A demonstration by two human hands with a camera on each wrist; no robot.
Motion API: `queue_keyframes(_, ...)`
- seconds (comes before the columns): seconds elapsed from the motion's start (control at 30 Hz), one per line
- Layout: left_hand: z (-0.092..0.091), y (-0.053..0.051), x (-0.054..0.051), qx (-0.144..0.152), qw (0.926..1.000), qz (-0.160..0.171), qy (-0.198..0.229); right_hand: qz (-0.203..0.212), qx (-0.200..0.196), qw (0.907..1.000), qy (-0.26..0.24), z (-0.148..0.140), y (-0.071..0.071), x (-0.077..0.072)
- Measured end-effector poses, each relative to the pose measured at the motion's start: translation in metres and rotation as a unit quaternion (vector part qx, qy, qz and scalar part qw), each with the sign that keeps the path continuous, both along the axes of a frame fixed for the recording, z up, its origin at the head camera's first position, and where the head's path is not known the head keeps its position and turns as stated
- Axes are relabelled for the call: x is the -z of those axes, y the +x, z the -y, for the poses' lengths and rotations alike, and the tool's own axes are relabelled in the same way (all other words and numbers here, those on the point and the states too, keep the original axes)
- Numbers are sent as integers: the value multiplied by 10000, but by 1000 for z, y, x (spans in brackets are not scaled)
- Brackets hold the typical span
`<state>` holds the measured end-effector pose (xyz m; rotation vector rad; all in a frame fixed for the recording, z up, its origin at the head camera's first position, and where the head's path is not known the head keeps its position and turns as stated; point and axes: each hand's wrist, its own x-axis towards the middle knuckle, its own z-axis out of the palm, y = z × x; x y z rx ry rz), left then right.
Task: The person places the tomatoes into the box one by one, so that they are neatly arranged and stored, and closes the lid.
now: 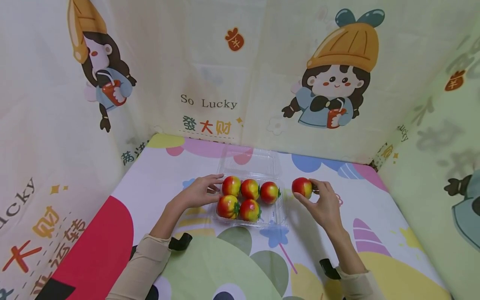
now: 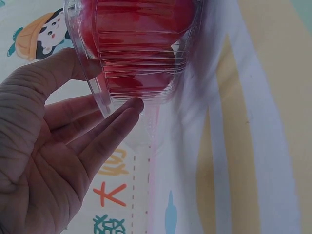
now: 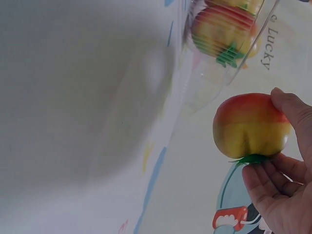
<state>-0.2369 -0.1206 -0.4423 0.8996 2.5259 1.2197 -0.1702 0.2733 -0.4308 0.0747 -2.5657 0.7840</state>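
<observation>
A clear plastic box (image 1: 276,216) with its lid (image 1: 245,161) folded back holds several red-and-yellow toy fruits (image 1: 228,207) with green leafy caps. The front right part of the box holds no fruit. At the box's left side, my left hand (image 1: 200,191) holds the rim, thumb and fingers apart along it; the left wrist view shows the fingertips (image 2: 134,105) against the ribbed wall (image 2: 141,73). My right hand (image 1: 324,204) pinches another toy fruit (image 3: 251,126) between thumb and fingers, raised to the right of the box. Its green cap (image 3: 253,159) faces the fingers.
The table wears a colourful printed cloth (image 1: 240,246). Printed cream curtains (image 1: 262,75) stand behind it and on both sides. Black straps (image 1: 181,241) sit at both wrists.
</observation>
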Motion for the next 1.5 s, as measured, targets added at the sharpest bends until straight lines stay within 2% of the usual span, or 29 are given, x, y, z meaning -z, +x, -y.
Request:
queue_keyframes(0.53,0,2,-3,-42,10000,46,31,12,-68,9998,-179,13,13,-6)
queue_keyframes(0.97,0,2,-3,-16,10000,9,37,-231,-308,9990,-228,25,22,-11)
queue_keyframes(1.5,0,1,-2,-27,10000,42,6,10,-697,9970,-327,50,32,-9)
